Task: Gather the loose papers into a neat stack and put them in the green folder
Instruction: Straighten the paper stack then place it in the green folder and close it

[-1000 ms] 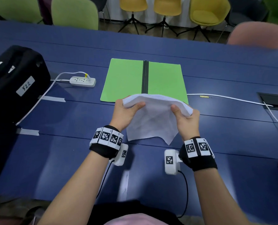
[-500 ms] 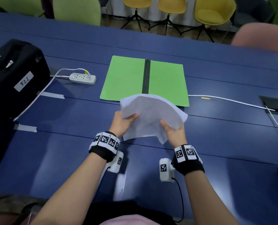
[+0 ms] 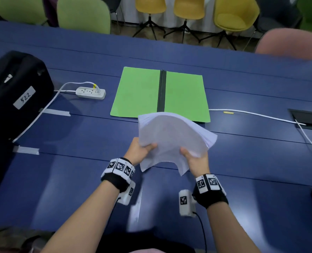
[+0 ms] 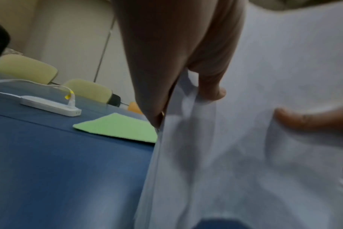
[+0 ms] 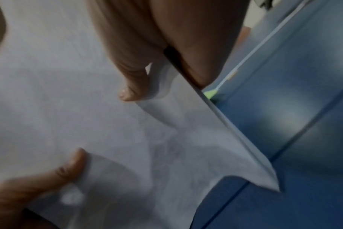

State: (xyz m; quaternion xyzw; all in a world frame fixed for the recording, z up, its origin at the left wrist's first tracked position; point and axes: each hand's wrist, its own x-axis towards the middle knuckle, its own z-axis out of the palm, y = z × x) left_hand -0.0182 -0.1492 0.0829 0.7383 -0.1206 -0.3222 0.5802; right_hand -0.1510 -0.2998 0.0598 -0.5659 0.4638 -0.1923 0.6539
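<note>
Head view shows the left hand (image 3: 139, 149) and the right hand (image 3: 196, 159) both closed on the stack of papers (image 3: 171, 136), each thumb on top and the other fingers below, at the near corners. The sheets bow upward between the two grips and hang in the air, above the blue table (image 3: 78, 170). I think this hold lets the person carry all sheets together without losing one. The far edges look a little fanned, so the stack is not fully neat yet. The green folder (image 3: 138, 92) lies open and flat just beyond the papers, probably so they can go straight in. A white power strip (image 3: 90, 92) sits left of it.
</note>
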